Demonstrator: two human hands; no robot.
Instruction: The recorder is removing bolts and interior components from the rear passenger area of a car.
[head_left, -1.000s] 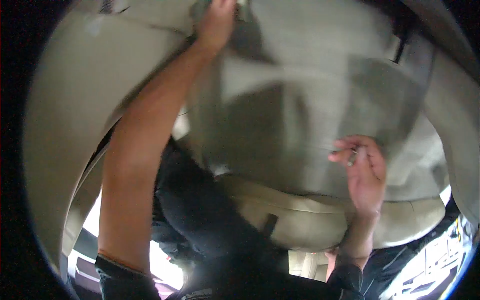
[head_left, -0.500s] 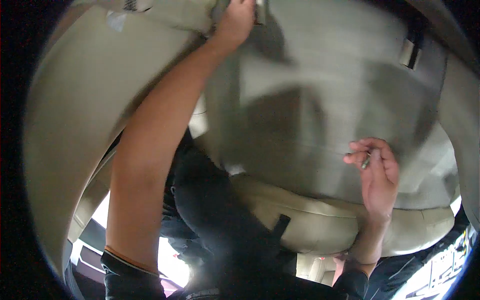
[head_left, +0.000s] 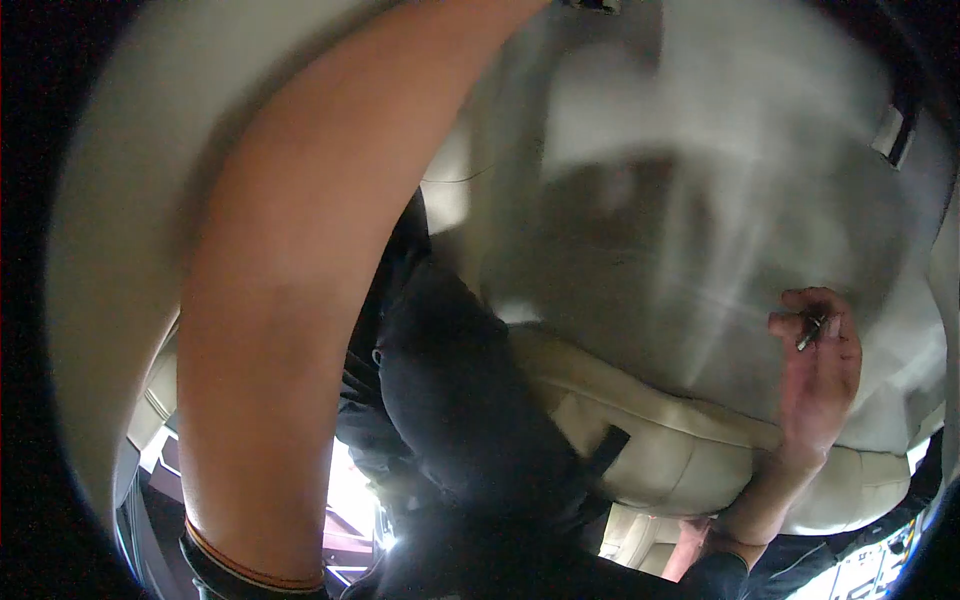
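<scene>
Beige car seat upholstery fills your view, and nearest to you your left forearm (head_left: 290,330) rises from the lower edge, a dark cuff with a thin orange band at its base, and runs up past the top of the frame, so your left hand is out of sight and I cannot tell how it is set. Beside that arm lies a dark garment (head_left: 460,420), bunched between the arm and the seat. To the right, your right hand (head_left: 822,375) comes up from the lower right with its fingers curled narrowly, pinching a small dark metal tool (head_left: 811,331) between thumb and fingertips; its exact kind is too small and blurred to tell. That hand rests against the lower part of the seat backrest (head_left: 700,230), just above the padded seat cushion (head_left: 650,440), where a short black strap (head_left: 608,450) crosses the cushion's front. Farther off, the backrest spreads pale and blurred, with a shadow across its middle. At the far upper right, a dark seat-belt fitting (head_left: 893,132) sits near the backrest's edge.
</scene>
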